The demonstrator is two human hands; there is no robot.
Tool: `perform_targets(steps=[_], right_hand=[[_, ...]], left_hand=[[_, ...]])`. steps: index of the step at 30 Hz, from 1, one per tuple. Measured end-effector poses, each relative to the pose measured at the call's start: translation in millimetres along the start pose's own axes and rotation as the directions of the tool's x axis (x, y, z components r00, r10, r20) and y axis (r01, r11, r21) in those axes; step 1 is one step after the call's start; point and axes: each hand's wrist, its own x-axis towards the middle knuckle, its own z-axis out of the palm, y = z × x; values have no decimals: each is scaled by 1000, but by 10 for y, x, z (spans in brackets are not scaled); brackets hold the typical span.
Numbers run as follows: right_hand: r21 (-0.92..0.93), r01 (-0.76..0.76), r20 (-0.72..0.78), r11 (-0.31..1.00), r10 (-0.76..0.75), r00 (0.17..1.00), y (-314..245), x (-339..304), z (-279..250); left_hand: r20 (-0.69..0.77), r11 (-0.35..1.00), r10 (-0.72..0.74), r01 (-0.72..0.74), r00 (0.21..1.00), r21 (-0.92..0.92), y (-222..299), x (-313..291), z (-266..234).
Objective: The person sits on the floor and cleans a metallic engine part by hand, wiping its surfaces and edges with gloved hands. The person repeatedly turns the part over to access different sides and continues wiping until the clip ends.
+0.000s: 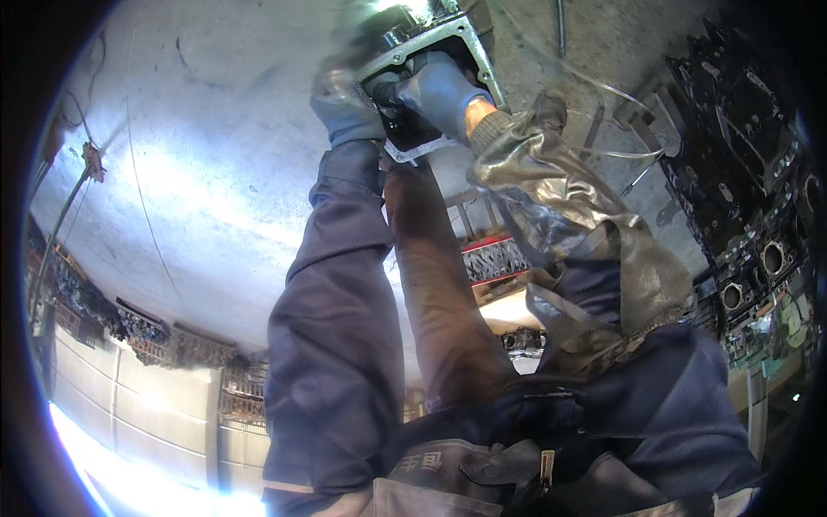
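Observation:
A metal housing with an open, dark inside and a bolt-holed flange stands at the top centre. My left hand, in a grey-blue glove, is closed on the housing's left edge and a little smeared by motion. Inside the opening is my right hand, in a matching glove, bent into a fist. Its fingertips, and whatever they hold, are hidden. The left sleeve is dark cloth; a shiny, oil-stained cover wraps the right forearm.
Large dark engine blocks line the right side. A clear thin hose and a metal rod lie on the grey concrete floor. Near the centre sits a red-edged tray of metal parts. Parts racks stand at the left.

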Motion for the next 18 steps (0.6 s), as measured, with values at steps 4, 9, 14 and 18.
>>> perform_targets(steps=[4,9,14,18], right_hand=[[172,222,161,960,-250,955,89,-90,-142],[-80,224,174,971,-207,963,120,-130,-175],[-98,-13,-71,995,6,997,57,-1,-80],[7,-84,6,996,84,996,52,40,-67]], left_hand=[[51,1000,13,-12,999,-11,-9,46,-30],[76,999,18,-14,997,-51,-67,69,-52],[60,996,85,-86,995,7,-44,59,-38],[80,996,89,-88,993,-12,23,32,-28]])
